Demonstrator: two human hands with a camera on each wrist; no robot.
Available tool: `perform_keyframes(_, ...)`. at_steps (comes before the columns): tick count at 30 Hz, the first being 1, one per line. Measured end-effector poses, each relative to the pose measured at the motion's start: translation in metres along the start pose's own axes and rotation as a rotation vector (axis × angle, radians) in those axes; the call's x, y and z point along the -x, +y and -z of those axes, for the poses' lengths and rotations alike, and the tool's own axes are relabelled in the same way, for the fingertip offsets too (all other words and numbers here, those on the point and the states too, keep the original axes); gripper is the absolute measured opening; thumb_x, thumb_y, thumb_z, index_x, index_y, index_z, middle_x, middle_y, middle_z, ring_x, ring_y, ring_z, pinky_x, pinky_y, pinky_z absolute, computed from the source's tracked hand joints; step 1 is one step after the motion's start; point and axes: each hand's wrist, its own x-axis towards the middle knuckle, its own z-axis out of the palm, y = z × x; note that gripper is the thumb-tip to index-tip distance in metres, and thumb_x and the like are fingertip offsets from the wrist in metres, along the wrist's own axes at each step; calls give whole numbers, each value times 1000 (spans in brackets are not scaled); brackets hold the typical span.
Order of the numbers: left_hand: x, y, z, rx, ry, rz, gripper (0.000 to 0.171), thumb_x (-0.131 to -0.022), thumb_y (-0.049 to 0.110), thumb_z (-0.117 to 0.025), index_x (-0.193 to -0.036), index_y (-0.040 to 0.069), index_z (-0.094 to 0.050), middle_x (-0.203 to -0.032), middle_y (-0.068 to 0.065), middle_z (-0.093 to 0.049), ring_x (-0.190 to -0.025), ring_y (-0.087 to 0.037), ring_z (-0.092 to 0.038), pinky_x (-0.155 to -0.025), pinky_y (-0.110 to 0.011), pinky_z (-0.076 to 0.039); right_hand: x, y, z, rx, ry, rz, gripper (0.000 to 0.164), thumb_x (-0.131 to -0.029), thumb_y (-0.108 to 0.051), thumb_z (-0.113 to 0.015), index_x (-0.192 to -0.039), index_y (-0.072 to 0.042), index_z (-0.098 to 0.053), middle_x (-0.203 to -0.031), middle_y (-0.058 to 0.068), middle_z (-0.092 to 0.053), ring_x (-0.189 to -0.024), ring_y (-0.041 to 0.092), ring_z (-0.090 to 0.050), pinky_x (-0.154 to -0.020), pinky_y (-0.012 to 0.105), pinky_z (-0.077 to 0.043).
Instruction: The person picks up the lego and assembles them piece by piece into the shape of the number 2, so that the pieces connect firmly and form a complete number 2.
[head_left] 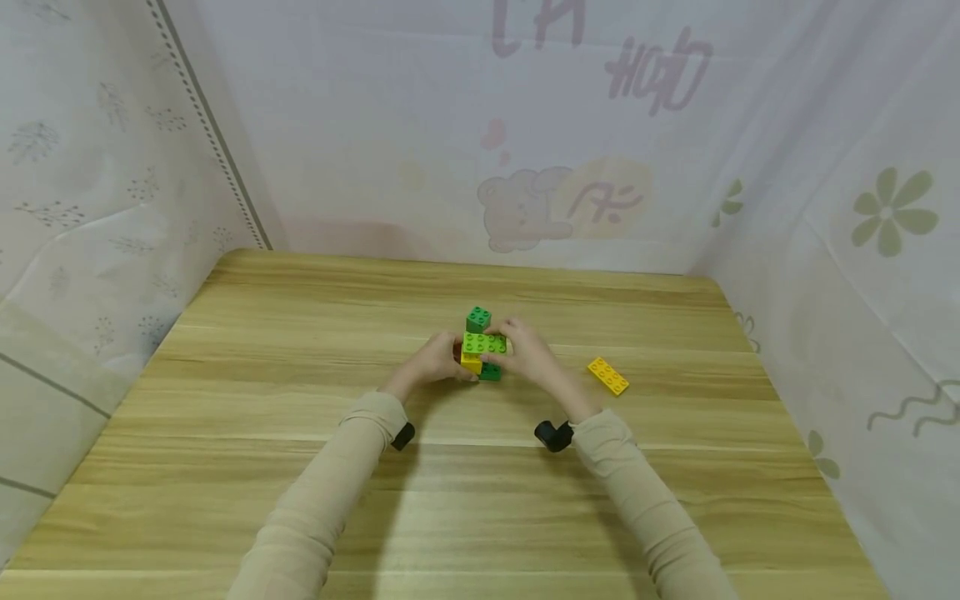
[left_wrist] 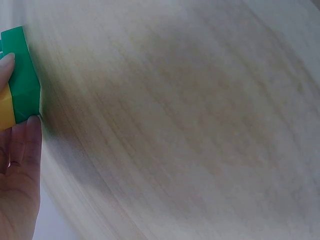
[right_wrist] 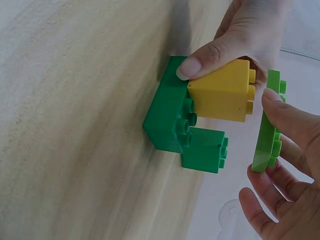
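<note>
Left hand (head_left: 437, 359) gripping yellow block (right_wrist: 220, 95) and green base (right_wrist: 165, 107), right hand (head_left: 528, 358) pinching lime plate (head_left: 484, 343) above, partly hiding both, small green block (head_left: 478, 321) behind, 1 yellow plate (head_left: 608, 376) right of both hands, on wooden table (head_left: 480, 517)

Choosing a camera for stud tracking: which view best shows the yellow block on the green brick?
Right wrist: the yellow block is large there, side and studs visible, though the left hand overlaps one edge. Head: small, partly hidden by the lime plate. Left wrist: only a cut-off patch at the left edge.
</note>
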Motion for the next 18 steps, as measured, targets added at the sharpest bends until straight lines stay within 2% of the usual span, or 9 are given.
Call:
perform_keyframes(8,0,0,0,-4,6,-1,47,-69,4,-77,-112,2,-58,-104,-12,-64,-90,-19,-59,-82,-29,-51,1,3,-4,-8,5,-4,42,-80,-28,-70,-115,-7,-60,-115,11,-55,-110,26,-52,-95,42,-45)
perform_keyframes(18,-1,-3,0,29,-5,-15,51,-70,2,-76,-117,3,-56,-107,-12,-64,-93,-20,-60,-80,-28,-52,0,1,-5,23,-36,2,41,-80,-27,-70,-116,-11,-61,-115,10,-55,-108,25,-52,-93,40,-46)
